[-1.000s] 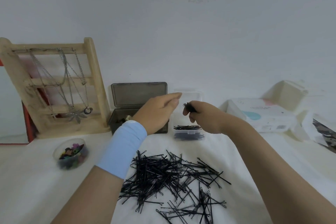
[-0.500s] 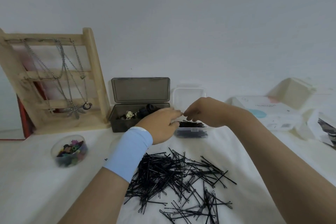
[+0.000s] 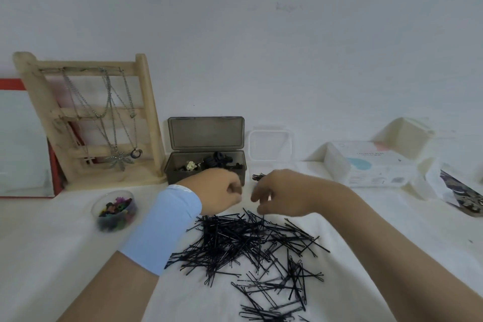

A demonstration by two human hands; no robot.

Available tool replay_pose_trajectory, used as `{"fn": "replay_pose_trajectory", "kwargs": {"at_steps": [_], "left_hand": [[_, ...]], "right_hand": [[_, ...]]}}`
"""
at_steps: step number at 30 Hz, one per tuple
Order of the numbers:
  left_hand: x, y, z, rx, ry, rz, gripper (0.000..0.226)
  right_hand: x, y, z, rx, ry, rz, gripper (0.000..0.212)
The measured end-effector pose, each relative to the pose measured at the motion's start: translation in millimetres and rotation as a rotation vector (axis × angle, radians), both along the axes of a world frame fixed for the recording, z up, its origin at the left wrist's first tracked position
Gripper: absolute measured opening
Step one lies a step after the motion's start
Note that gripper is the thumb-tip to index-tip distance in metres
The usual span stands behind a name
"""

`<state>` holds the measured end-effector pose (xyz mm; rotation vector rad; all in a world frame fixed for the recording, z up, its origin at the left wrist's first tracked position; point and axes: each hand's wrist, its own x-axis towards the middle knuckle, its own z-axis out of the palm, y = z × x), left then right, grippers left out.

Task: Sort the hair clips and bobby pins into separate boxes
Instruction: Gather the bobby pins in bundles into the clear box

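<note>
A loose pile of black bobby pins (image 3: 248,243) lies on the white cloth in front of me. Behind it stands a grey box (image 3: 183,167) with its lid up, holding dark hair clips and a pale flower clip. To its right is a clear box (image 3: 270,144), its lid raised and its body mostly hidden by my right hand; a few bobby pins (image 3: 258,177) show in it. My left hand (image 3: 219,191) hovers at the pile's far edge with its fingers curled and nothing visible in them. My right hand (image 3: 282,196) points its fingers down, fingertips touching the top pins.
A round clear tub (image 3: 95,210) of coloured clips sits at the left. A wooden necklace stand (image 3: 146,102) and a red-framed mirror (image 3: 23,138) stand at the back left. White boxes (image 3: 366,165) and a patterned card (image 3: 460,196) lie at the right.
Both hands have drawn back from the clear box and come down to the far edge of the pin pile. The dark bunch my right hand held a second ago is gone from it.
</note>
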<state>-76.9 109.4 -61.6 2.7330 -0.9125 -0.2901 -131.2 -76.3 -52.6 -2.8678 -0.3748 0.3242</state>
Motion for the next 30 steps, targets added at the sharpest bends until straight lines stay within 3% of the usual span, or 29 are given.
{"fn": "replay_pose_trajectory", "kwargs": {"at_steps": [3, 6, 10, 15, 17, 20, 22, 27, 30], "left_hand": [[-4.0, 20.9, -6.7, 0.132, 0.074, 0.042, 0.037], [-10.7, 38.3, -12.7, 0.167, 0.153, 0.03, 0.06], [-11.3, 48.2, -20.7, 0.16, 0.1, 0.008, 0.054], [-5.1, 50.7, -20.5, 0.091, 0.067, 0.008, 0.033], [-3.2, 47.9, -23.1, 0.062, 0.061, 0.006, 0.032], [-1.7, 43.0, -27.9, 0.056, 0.032, 0.0, 0.031], [-2.0, 41.5, -29.6, 0.033, 0.03, 0.014, 0.029], [2.1, 50.8, -28.7, -0.006, 0.053, 0.024, 0.025], [6.9, 61.6, -27.0, 0.065, 0.074, 0.01, 0.037]], "right_hand": [[-4.8, 21.3, -15.6, -0.053, -0.034, 0.003, 0.05], [-9.5, 44.8, -22.2, 0.049, -0.096, 0.061, 0.054], [-9.0, 61.8, -25.6, -0.052, 0.019, 0.042, 0.079], [0.4, 48.6, -11.1, -0.114, 0.067, 0.042, 0.047], [3.1, 45.0, -2.9, -0.143, 0.093, 0.025, 0.048], [4.9, 50.1, 2.5, -0.133, 0.16, -0.018, 0.073], [4.9, 60.5, -1.9, -0.172, 0.162, -0.009, 0.079], [7.1, 70.9, -11.3, -0.18, 0.069, 0.032, 0.053], [6.2, 63.4, -4.6, -0.151, 0.09, 0.068, 0.043]]}}
